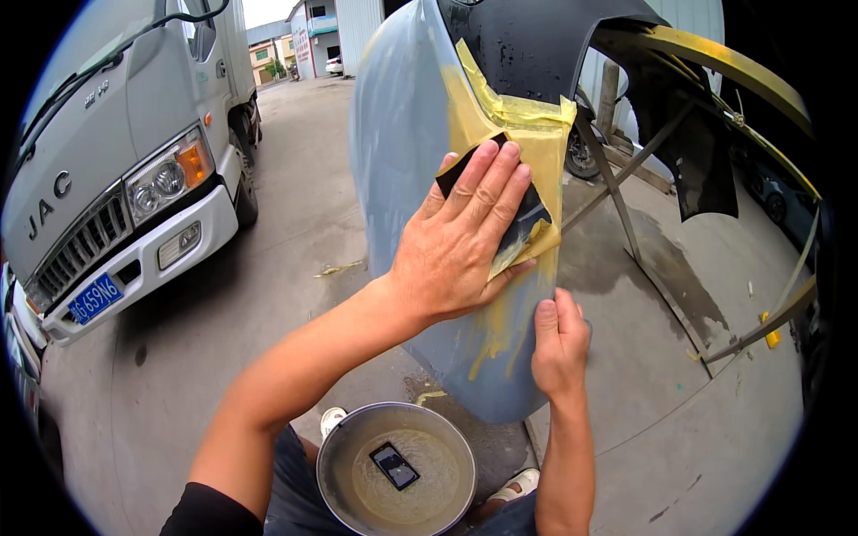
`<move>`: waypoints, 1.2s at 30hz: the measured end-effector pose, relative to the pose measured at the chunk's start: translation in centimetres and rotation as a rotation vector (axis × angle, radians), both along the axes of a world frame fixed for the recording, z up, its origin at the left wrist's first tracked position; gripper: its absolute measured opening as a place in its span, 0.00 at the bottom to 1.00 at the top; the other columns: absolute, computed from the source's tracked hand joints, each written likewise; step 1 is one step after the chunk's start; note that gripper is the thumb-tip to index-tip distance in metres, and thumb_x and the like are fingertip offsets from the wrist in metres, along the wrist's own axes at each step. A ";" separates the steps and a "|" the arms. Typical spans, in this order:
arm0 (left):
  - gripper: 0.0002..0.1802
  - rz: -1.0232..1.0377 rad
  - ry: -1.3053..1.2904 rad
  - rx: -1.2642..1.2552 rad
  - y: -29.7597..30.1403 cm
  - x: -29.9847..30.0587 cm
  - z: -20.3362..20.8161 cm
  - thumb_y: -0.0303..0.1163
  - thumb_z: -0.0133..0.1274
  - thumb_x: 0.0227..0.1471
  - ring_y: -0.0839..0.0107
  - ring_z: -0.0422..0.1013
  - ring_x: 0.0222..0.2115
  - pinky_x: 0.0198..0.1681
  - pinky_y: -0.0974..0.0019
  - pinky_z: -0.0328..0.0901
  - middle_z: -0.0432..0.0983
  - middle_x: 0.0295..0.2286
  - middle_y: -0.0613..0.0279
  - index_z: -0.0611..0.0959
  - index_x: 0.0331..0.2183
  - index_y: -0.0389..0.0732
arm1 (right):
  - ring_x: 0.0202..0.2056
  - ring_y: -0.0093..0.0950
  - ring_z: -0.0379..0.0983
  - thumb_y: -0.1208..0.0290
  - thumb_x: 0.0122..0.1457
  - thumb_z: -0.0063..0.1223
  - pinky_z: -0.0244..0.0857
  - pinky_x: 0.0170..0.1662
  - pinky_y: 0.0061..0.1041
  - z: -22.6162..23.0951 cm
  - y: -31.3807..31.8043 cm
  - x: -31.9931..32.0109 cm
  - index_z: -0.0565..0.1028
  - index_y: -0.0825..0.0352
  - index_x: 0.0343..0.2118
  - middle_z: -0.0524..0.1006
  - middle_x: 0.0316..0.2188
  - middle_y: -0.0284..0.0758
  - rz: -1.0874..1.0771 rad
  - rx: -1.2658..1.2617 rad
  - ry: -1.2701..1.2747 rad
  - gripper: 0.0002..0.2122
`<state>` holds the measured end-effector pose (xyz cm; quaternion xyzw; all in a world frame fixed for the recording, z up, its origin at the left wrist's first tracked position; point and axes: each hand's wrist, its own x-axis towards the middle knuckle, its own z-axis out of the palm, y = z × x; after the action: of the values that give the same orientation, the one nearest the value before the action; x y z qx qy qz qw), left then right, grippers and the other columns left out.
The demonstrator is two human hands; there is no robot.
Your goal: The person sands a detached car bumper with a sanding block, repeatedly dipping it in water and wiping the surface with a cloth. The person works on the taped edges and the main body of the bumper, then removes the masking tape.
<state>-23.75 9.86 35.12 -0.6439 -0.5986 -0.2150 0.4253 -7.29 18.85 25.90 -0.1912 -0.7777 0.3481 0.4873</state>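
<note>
- Step in hand: judged to be wet sanding of the grey-blue panel (402, 134), at its yellowish patch beside the taped border.
- Location: the panel stands tilted before the person, above and beyond the bowl; the black sheet (536, 213) lies against its face, just below the yellow tape (527, 111).
- Left hand (465, 232): laid flat over the sheet, 4 fingers extended and pointing up the panel, thumb near the sheet's lower edge. The hand presses rather than clamps; the fingers are not curled round anything visible.
- Right hand (561, 344): closed round the panel's lower right edge, thumb on the near side, fingers largely hidden behind. The hold appears to steady the panel.
- Bowl (332, 456): set low between the 2 feet, containing cloudy water. A dark phone-shaped rectangle shows there; whether object or reflection, cannot tell.
- Next move, in judgement: a short stroke along the patch with even palm pressure, the right hand bracing against the push.
- Caution: the sheet's edge sits close to the tape; a stroke carried too high could lift it. Rinsing in the bowl would suit once residue builds up.
</note>
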 end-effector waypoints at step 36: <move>0.49 -0.070 -0.021 -0.137 -3.5 2.9 -10.3 0.56 0.56 0.50 0.50 0.45 0.68 0.69 0.45 0.39 0.52 0.65 0.44 0.62 0.64 0.34 | 0.40 0.43 0.68 0.33 0.65 0.22 0.60 0.50 0.37 0.1 0.3 0.5 0.75 0.71 0.45 0.78 0.35 0.45 0.096 0.050 0.009 0.40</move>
<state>-20.88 6.33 24.85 -0.6899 -0.5933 -0.1950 0.3662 -6.82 19.12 25.98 -0.1397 -0.7922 0.3525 0.4783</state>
